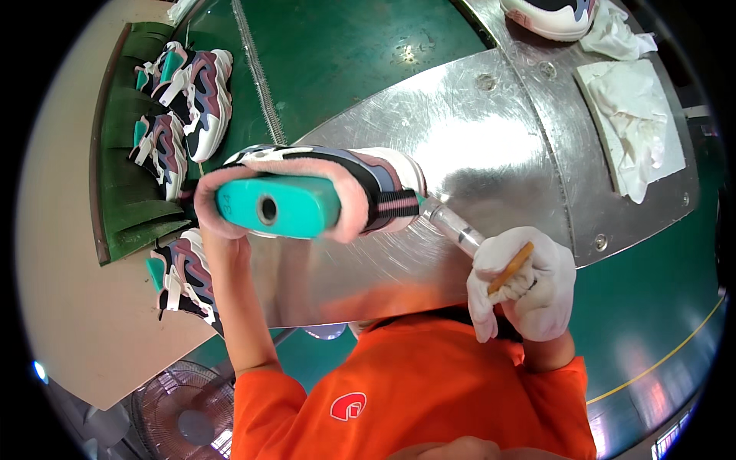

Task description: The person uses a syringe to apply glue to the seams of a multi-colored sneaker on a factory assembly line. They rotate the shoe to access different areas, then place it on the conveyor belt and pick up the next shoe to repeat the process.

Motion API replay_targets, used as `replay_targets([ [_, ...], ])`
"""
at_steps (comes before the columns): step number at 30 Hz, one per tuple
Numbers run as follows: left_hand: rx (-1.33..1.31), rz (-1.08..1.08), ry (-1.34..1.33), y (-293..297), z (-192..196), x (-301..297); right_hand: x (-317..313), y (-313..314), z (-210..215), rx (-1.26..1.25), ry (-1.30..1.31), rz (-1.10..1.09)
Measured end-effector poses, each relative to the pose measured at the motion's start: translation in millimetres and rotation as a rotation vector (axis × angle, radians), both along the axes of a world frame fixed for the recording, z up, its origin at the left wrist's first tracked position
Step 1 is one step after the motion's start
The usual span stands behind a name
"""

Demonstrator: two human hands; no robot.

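The left hand point(218, 238) holds up a shoe point(307, 192) on a teal last point(277, 205), heel toward the camera, above the shiny metal tabletop point(460, 146); the shoe hides most of that hand, so I cannot tell how its fingers lie, though they seem to grip the shoe from beneath at its near left side. The shoe is pink, grey and white, with a fuzzy pink collar ringing the last and a black pull loop at the heel. The right hand point(525, 284) wears a white glove, and its fingers are pressed together around a thin wooden stick point(511, 268) that slants up to the right across the palm. A metal rod point(454, 228) runs from just beside the shoe's heel down toward the gloved hand; whether the rod touches the glove is unclear. Near the tabletop's far right edge lies a white cloth point(636, 126) on a pale pad, with another crumpled cloth point(613, 34) just beyond it beside a white-soled shoe point(548, 15) at the far edge. To the left, on a green conveyor point(123, 153), lie matching shoes point(192, 96), and one more shoe point(182, 280) sits nearer, by the left forearm. A fan point(188, 418) stands low at the near left.
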State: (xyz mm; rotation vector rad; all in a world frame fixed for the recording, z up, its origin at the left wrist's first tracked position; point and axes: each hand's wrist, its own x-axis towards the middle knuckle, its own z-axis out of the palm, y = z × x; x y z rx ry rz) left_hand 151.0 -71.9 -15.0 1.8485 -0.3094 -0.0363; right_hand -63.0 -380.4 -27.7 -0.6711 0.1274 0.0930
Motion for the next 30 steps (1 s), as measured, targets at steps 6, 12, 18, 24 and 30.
replay_targets([
  [6,0.107,-0.206,-0.225,30.3,-1.8,3.2,-0.2,1.2,-2.7,-0.088,-0.071,-0.022],
  [12,0.094,0.261,0.203,64.6,-4.7,-44.5,1.4,10.9,-9.6,0.019,-0.145,-0.087],
  [18,0.003,0.235,0.587,31.0,28.9,-121.2,3.6,24.9,-10.9,0.037,-0.160,-0.125],
  [24,-0.108,0.214,0.704,24.7,34.1,-163.5,1.8,24.3,-10.0,0.047,-0.115,-0.078],
  [30,-0.121,0.126,0.876,9.7,39.0,-179.5,-1.2,21.0,-3.6,-0.038,-0.004,-0.062],
])
